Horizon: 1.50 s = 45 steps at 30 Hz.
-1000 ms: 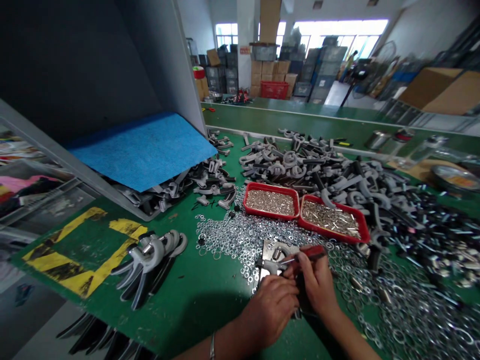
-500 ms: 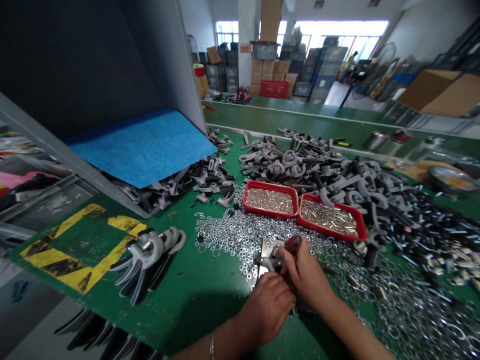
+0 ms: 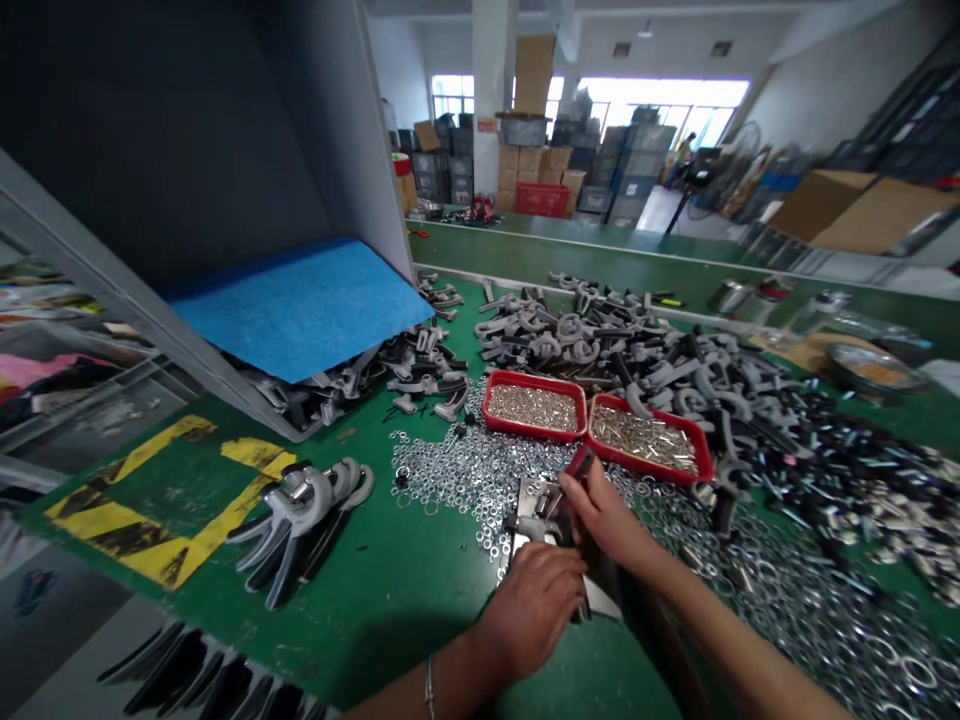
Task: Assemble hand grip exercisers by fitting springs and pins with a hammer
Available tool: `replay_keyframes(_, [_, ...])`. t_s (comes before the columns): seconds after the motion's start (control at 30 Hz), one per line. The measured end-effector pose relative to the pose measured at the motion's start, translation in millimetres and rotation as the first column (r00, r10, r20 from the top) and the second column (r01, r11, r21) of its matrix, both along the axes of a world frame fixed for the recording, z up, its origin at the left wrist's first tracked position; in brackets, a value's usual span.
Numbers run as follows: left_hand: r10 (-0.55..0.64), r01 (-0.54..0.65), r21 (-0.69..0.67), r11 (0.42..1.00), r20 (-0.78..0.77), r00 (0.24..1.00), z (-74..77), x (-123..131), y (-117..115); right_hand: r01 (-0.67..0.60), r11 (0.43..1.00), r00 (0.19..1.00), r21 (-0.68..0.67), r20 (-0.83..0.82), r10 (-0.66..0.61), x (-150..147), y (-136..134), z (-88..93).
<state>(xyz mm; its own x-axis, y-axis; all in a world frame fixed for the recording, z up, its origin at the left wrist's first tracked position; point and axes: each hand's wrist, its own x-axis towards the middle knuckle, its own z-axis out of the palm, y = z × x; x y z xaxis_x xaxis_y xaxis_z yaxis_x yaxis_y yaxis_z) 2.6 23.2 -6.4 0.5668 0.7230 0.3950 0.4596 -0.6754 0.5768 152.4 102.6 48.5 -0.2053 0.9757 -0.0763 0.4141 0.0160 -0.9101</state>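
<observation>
The person's left hand is bending its fingers over a grey clamp part and grasping it at the near side of the metal plate, though the fingertips are hiding in the grip. The clamp part is lying on the metal plate, its near end disappearing under the left hand. A thin bracelet is circling the left wrist. The right hand is closing around a red-handled tool just to the right of the metal plate; the handle is sticking up above the thumb, and the tool's lower end is too small and shadowed to make out.

Just beyond the metal plate, a red tray of tiny metal pieces is standing beside a red tray of metal pins. Small metal rings are spreading out beyond and to the left of the metal plate, while larger metal rings are covering the table to its right. Farther beyond the plate, a heap of grey and black clamp parts is rising behind the trays. Well to the left of the plate, a few grey clamps with black handles are lying together, and yellow-and-black tape is marking the green tabletop farther left.
</observation>
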Motion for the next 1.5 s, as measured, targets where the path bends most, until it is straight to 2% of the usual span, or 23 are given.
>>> replay_keyframes(0.07, [0.007,-0.007,0.008,1.0,-0.029,1.0,-3.8,0.6,0.2,-0.04,0.997,0.995,-0.072,-0.096,0.033,2.9,-1.4,-2.6])
replay_keyframes(0.1, [0.006,-0.005,0.012,1.0,-0.048,0.999,-6.1,0.8,0.2,-0.027,0.995,0.984,-0.098,-0.178,0.009,4.2,-2.9,-4.8])
replay_keyframes(0.13, [0.0,0.002,0.021,1.0,-0.066,0.998,-8.5,0.9,-0.2,0.018,0.994,0.961,-0.111,-0.271,-0.048,5.7,-4.7,-7.2])
replay_keyframes(0.2, [-0.012,0.017,0.061,0.998,-0.085,0.996,-12.3,1.0,-2.0,0.201,0.975,0.877,-0.092,-0.426,-0.221,9.0,-9.2,-12.0])
replay_keyframes(0.27, [-0.002,0.011,0.117,0.993,-0.078,0.997,-13.0,0.5,-5.7,0.366,0.93,0.824,-0.026,-0.455,-0.337,12.5,-15.9,-16.2])
replay_keyframes(0.3, [0.007,0.002,0.142,0.99,-0.063,0.998,-11.8,-0.3,-8.1,0.393,0.92,0.829,0.003,-0.433,-0.353,13.8,-20.4,-18.5])
replay_keyframes(0.37, [0.053,-0.048,0.167,0.985,-0.025,0.998,-7.0,-3.2,-13.6,0.357,0.934,0.876,0.033,-0.358,-0.322,15.4,-30.9,-24.2])
replay_keyframes(0.43, [0.155,-0.15,0.149,0.977,-0.022,0.988,-1.7,-7.9,-18.6,0.294,0.955,0.926,0.047,-0.262,-0.272,15.5,-40.6,-31.7])
replay_keyframes(0.5, [0.254,-0.247,0.146,0.958,-0.035,0.966,1.3,-13.6,-22.0,0.273,0.96,0.951,0.067,-0.169,-0.258,14.8,-46.1,-39.1])
replay_keyframes(0.57, [0.291,-0.281,0.172,0.944,-0.033,0.956,0.9,-18.3,-23.4,0.275,0.959,0.956,0.065,-0.124,-0.266,13.9,-47.0,-44.4])
replay_keyframes(0.63, [0.285,-0.276,0.185,0.943,-0.023,0.958,-1.4,-20.9,-23.4,0.278,0.959,0.955,0.048,-0.122,-0.27,13.1,-45.5,-46.5])
replay_keyframes(0.83, [0.262,-0.261,0.091,0.961,0.004,0.965,-5.6,-21.6,-20.1,0.281,0.959,0.952,0.04,-0.14,-0.274,14.7,-47.6,-45.3])
replay_keyframes(1.03, [0.232,-0.233,0.031,0.972,0.018,0.972,-0.6,-24.2,-18.9,0.29,0.957,0.955,0.028,-0.08,-0.287,17.2,-48.0,-48.4])
replay_keyframes(1.17, [0.217,-0.217,0.008,0.976,0.021,0.976,2.3,-25.4,-18.2,0.284,0.954,0.959,0.093,-0.023,-0.283,16.9,-48.4,-45.1])
replay_keyframes(1.27, [0.186,-0.186,-0.03,0.982,-0.002,0.983,-0.8,-26.5,-19.2,0.17,0.971,0.968,0.167,0.158,-0.196,11.0,-47.9,-34.1])
replay_keyframes(1.37, [0.168,-0.169,-0.045,0.985,-0.026,0.985,-6.5,-27.0,-21.4,0.008,0.975,0.927,0.224,0.365,-0.092,0.4,-40.7,-19.5])
replay_keyframes(1.5, [0.163,-0.164,-0.023,0.986,-0.042,0.986,-6.8,-25.8,-22.6,-0.072,0.983,0.911,0.167,0.412,-0.003,-10.6,-29.7,-11.7])
